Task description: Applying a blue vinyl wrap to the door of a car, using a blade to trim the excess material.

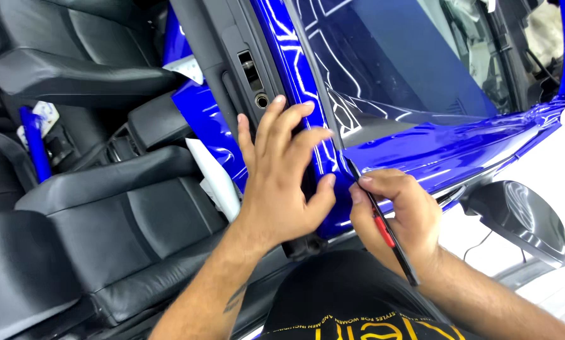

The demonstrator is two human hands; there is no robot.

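Observation:
My left hand [284, 173] lies flat with fingers spread against the edge of a car door [421, 148] covered in glossy blue film. It presses the film on the door's rear edge, just below the latch [252, 72]. My right hand [401, 214] grips a slim black and red knife [383, 223] like a pen. The knife's tip touches the film at the corner under the window glass [389, 56], beside my left thumb.
Black leather car seats [106, 214] fill the left side, with the centre console between them. A dark side mirror [522, 217] sticks out at the right. White backing paper [216, 176] hangs inside the door edge. A blue strip [35, 145] stands at far left.

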